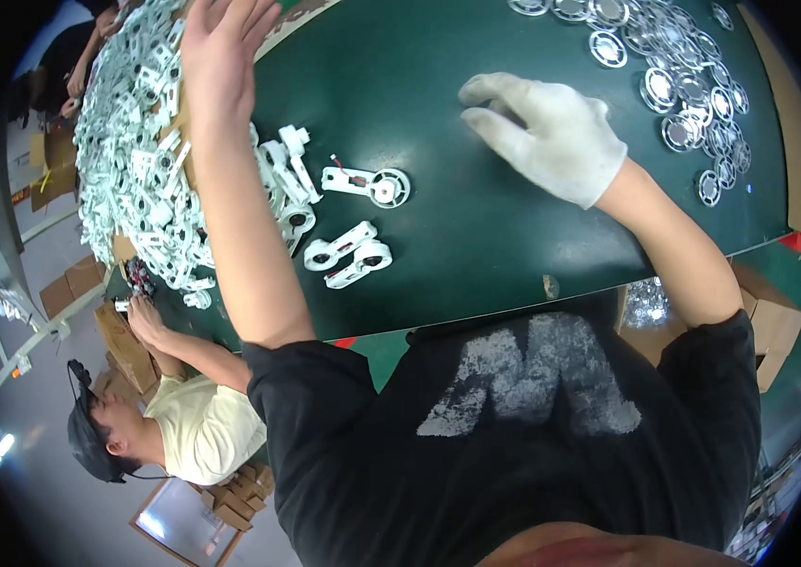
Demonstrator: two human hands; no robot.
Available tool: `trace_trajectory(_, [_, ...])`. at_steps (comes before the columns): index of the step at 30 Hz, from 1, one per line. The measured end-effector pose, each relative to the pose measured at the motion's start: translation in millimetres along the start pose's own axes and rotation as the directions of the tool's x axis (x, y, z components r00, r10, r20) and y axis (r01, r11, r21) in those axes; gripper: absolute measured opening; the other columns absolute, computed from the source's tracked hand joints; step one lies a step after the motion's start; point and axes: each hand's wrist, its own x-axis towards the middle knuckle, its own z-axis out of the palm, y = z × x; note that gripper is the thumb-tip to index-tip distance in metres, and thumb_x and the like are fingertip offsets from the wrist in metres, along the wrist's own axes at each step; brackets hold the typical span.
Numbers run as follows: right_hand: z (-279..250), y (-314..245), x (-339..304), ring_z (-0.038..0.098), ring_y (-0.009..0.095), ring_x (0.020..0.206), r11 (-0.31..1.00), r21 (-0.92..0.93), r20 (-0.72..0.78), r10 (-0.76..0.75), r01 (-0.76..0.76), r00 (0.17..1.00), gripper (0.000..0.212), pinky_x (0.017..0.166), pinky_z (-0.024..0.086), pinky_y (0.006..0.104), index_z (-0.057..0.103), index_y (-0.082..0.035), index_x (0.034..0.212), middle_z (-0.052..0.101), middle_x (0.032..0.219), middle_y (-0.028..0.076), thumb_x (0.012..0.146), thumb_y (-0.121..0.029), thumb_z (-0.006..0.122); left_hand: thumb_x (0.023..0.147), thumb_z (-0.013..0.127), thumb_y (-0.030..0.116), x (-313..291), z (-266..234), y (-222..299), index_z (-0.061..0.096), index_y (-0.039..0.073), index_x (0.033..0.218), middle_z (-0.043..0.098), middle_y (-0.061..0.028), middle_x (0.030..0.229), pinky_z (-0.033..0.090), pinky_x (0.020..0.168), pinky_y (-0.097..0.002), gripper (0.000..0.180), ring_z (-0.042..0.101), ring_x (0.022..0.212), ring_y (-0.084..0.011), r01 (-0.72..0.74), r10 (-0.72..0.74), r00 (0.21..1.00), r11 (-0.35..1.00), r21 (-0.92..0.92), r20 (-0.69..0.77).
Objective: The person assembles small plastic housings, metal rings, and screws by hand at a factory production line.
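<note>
My left hand point(221, 71), bare, reaches over the inner side of a large heap of white plastic parts point(136, 142), fingers stretched out and nothing visible in them. My right hand point(556, 137) wears a white glove and hovers over the green table point(457, 246). Its thumb and forefinger curve with a gap between them, and no object shows there. Between my arms lies a white round-headed part with a short handle and red wire point(387, 189). Nearer me rest two similar white parts point(342, 248), side by side. Several more lie beside my left forearm.
Shiny silver ring-shaped discs point(607, 49) are scattered at the table's far right. A cardboard box point(769, 321) stands below the right edge. At left, a co-worker in a pale shirt point(207, 425) handles small parts at the table. Another person's arm point(89, 57) shows beyond the heap.
</note>
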Motion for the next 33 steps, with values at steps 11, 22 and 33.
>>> trace_trajectory(11, [-3.0, 3.8, -1.3, 0.073, 0.034, 0.097, 1.0, -0.019, 0.083, 0.005, -0.003, 0.997, 0.033, 0.084, 0.057, 0.048, 0.07, -0.017, 0.119, 0.076, 0.099, 0.012, 0.1, -0.039, 0.053, 0.072, 0.087, 0.024, -156.1, 13.1, 31.9, 0.069, 0.008, 0.11, 0.07, -0.0093, 0.097, 0.054, 0.074, -0.0418, 0.045, 0.07, 0.088, -0.0316, -0.588, -0.253, 0.738, 0.215, 0.78, 0.626])
trace_trajectory(22, [2.4, 12.0, 2.6, 0.07, 0.041, 0.096, 0.957, 0.254, -0.05, -0.135, 0.143, 0.99, 0.04, 0.085, 0.055, 0.0463, 0.063, -0.003, 0.113, 0.071, 0.097, 0.023, 0.093, -0.038, 0.068, 0.097, 0.066, 0.006, -108.8, 68.6, 29.5, 0.06, -0.004, 0.135, 0.068, -0.0097, 0.123, 0.051, 0.099, -0.0292, 0.04, 0.066, 0.11, -0.0157, -0.103, 0.049, 0.804, 0.993, 0.058, 0.593])
trace_trajectory(33, [-3.6, 13.4, -12.4, 0.074, 0.027, 0.074, 0.833, -0.013, -0.622, -0.439, 0.552, 0.649, 0.032, 0.067, 0.059, 0.0346, 0.072, -0.006, 0.103, 0.075, 0.086, 0.009, 0.078, -0.019, 0.089, 0.081, 0.074, 0.012, -79.0, 171.0, -24.9, 0.071, 0.025, 0.122, 0.061, -0.0038, 0.122, 0.059, 0.078, -0.0384, 0.043, 0.063, 0.107, -0.0255, -0.871, 0.262, 0.429, 0.375, 0.319, 0.864])
